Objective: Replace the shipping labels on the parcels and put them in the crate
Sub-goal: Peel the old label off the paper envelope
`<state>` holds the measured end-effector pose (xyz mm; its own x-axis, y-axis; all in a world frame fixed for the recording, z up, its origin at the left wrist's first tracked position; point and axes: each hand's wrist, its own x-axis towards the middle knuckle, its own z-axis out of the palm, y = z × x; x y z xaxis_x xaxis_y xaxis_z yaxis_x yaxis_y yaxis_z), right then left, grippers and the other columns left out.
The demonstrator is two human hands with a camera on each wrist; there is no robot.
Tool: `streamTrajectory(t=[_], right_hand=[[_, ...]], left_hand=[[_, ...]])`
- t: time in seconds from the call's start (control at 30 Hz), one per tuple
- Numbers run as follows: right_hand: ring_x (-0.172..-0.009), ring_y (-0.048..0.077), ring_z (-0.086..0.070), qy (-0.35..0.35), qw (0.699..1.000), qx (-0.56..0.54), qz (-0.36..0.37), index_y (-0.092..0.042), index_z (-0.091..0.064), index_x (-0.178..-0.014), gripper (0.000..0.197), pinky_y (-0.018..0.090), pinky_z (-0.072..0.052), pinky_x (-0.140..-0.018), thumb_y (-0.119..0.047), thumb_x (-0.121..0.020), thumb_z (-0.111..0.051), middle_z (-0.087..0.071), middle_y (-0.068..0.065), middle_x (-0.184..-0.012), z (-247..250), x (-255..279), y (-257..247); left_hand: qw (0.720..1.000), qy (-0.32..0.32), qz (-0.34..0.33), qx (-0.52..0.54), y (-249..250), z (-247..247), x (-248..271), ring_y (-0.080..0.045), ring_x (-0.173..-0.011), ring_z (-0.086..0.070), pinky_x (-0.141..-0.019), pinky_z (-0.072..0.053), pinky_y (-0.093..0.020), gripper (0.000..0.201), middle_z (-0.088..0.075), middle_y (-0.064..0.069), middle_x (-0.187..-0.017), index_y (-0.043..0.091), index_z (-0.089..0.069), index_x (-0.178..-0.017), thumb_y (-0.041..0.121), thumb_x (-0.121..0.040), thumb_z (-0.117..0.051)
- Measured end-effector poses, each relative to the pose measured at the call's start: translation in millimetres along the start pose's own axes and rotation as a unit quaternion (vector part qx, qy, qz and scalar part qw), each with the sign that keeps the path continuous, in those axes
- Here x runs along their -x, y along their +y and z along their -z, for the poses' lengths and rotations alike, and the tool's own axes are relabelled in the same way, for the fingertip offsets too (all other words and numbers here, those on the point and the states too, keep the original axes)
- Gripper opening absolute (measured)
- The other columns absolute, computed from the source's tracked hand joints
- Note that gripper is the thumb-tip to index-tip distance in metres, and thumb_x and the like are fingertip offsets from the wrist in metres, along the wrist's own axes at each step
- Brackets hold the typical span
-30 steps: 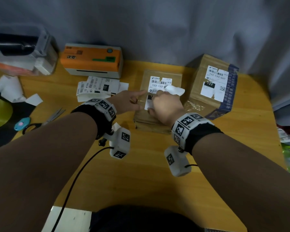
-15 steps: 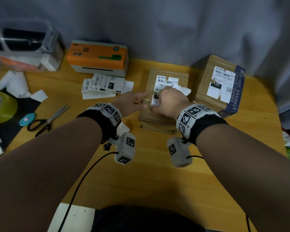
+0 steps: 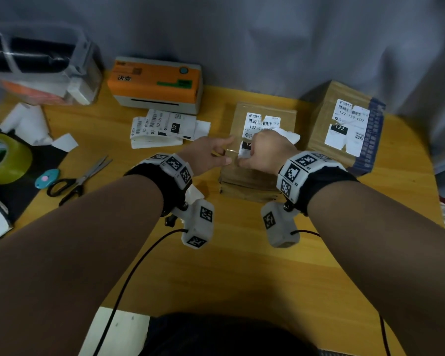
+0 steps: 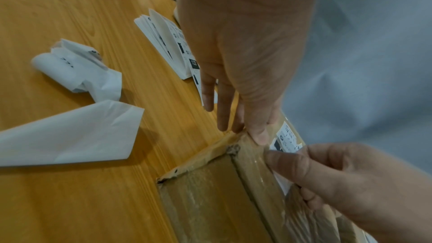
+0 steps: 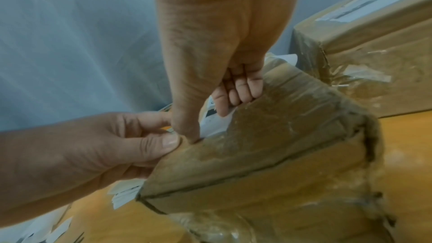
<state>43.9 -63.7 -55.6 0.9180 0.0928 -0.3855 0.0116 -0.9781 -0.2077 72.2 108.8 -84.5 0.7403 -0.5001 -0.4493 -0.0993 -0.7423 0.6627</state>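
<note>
A flat brown parcel (image 3: 254,176) lies mid-table with a torn white label (image 3: 263,123) on top. My left hand (image 3: 222,152) holds the parcel's near-left corner, thumb on the top edge (image 4: 259,136) and the other fingers down the side. My right hand (image 3: 244,159) pinches the label's lower-left part between thumb and forefinger (image 5: 222,110). A crumpled white strip (image 3: 289,136) sticks out beyond its knuckles. To the right stands a taller parcel (image 3: 326,140), its label (image 3: 347,127) also partly torn.
An orange-topped label printer (image 3: 154,83) sits at the back with a stack of printed labels (image 3: 159,127) in front. Scissors (image 3: 80,179), a green tape roll (image 3: 4,160) and backing paper scraps (image 4: 70,136) lie left. A clear plastic bin (image 3: 39,65) is back left.
Both hands stay on the flat parcel; the right hand has worked slightly lower on the label. The head view has drifted a little.
</note>
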Motion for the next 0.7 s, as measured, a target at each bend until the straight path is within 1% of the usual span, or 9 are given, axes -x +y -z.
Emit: streamTrajectory(t=[0.07, 0.13, 0.2, 0.3, 0.37, 0.43, 0.5, 0.57, 0.7], right_hand=[[-0.070, 0.018, -0.051, -0.012, 1.000, 0.008, 0.008, -0.015, -0.042, -0.062, 0.044, 0.026, -0.033, -0.049, -0.050, -0.081, -0.061, -0.045, 0.000, -0.066, 3, -1, -1], [-0.071, 0.018, -0.051, -0.029, 0.999, 0.023, 0.007, -0.015, -0.042, -0.063, 0.045, 0.026, -0.034, -0.050, -0.051, -0.081, -0.061, -0.045, 0.001, -0.068, 5, -3, -5], [-0.077, 0.021, -0.054, -0.056, 0.997, 0.046, -0.007, -0.012, -0.043, -0.066, 0.046, 0.027, -0.041, -0.058, -0.052, -0.082, -0.061, -0.047, 0.003, -0.072, 7, -5, -10], [-0.088, 0.025, -0.057, -0.075, 0.994, 0.071, -0.018, -0.007, -0.047, -0.084, 0.046, 0.032, -0.048, -0.072, -0.052, -0.083, -0.059, -0.052, 0.008, -0.087, 9, -7, -17], [-0.090, 0.025, -0.055, -0.076, 0.994, 0.076, -0.016, -0.008, -0.050, -0.093, 0.044, 0.032, -0.047, -0.075, -0.051, -0.084, -0.058, -0.050, 0.009, -0.092, 8, -6, -18], [-0.087, 0.024, -0.051, -0.073, 0.994, 0.079, -0.017, -0.007, -0.053, -0.100, 0.045, 0.031, -0.044, -0.073, -0.049, -0.085, -0.057, -0.048, 0.010, -0.093, 5, -6, -18], [-0.087, 0.024, -0.051, -0.067, 0.994, 0.086, -0.020, -0.004, -0.055, -0.106, 0.046, 0.031, -0.042, -0.072, -0.045, -0.085, -0.057, -0.049, 0.011, -0.095, 1, -5, -20], [-0.094, 0.027, -0.055, -0.051, 0.994, 0.096, -0.018, -0.004, -0.055, -0.113, 0.042, 0.032, -0.042, -0.072, -0.037, -0.088, -0.056, -0.052, 0.013, -0.102, -3, -5, -23], [-0.110, 0.030, -0.056, -0.050, 0.994, 0.091, -0.046, -0.005, -0.056, -0.120, 0.029, 0.036, -0.046, -0.081, -0.015, -0.093, -0.051, -0.055, 0.012, -0.119, 1, 0, -19]], left_hand=[[1.000, -0.002, -0.002, -0.001, 1, 0, 0, -0.017, -0.118, -0.053, -0.105, -0.039, -0.036, 0.062, -0.058, -0.003, -0.128, 0.032, -0.031, -0.145, 0.032, -0.090, -0.060], [1.000, -0.002, -0.002, -0.003, 1, 1, 1, -0.017, -0.118, -0.052, -0.105, -0.038, -0.034, 0.062, -0.057, -0.004, -0.128, 0.031, -0.031, -0.145, 0.031, -0.091, -0.059], [1.000, 0.001, -0.002, -0.006, 2, 1, 1, -0.018, -0.119, -0.052, -0.105, -0.038, -0.034, 0.061, -0.057, -0.004, -0.129, 0.031, -0.030, -0.145, 0.031, -0.091, -0.059], [1.000, 0.003, 0.004, -0.007, 2, 0, 2, -0.018, -0.120, -0.051, -0.105, -0.038, -0.034, 0.062, -0.056, -0.004, -0.129, 0.031, -0.031, -0.145, 0.032, -0.090, -0.060], [1.000, 0.004, 0.008, -0.008, 4, 0, 2, -0.018, -0.121, -0.051, -0.104, -0.037, -0.032, 0.062, -0.056, -0.004, -0.130, 0.030, -0.030, -0.145, 0.031, -0.091, -0.060], [1.000, 0.004, 0.007, -0.015, 7, 0, 3, -0.018, -0.121, -0.050, -0.102, -0.036, -0.029, 0.062, -0.055, -0.005, -0.132, 0.029, -0.029, -0.146, 0.029, -0.091, -0.059], [1.000, 0.003, 0.004, -0.022, 9, 0, 3, -0.019, -0.122, -0.050, -0.099, -0.035, -0.026, 0.063, -0.054, -0.007, -0.133, 0.027, -0.027, -0.147, 0.028, -0.092, -0.058], [1.000, 0.004, 0.006, -0.031, 11, 0, 3, -0.020, -0.123, -0.049, -0.097, -0.034, -0.024, 0.063, -0.053, -0.008, -0.135, 0.026, -0.026, -0.147, 0.027, -0.093, -0.057], [0.998, 0.003, -0.002, -0.057, 17, 0, 5, -0.020, -0.125, -0.048, -0.098, -0.035, -0.025, 0.063, -0.050, -0.009, -0.138, 0.023, -0.025, -0.148, 0.026, -0.093, -0.057]])
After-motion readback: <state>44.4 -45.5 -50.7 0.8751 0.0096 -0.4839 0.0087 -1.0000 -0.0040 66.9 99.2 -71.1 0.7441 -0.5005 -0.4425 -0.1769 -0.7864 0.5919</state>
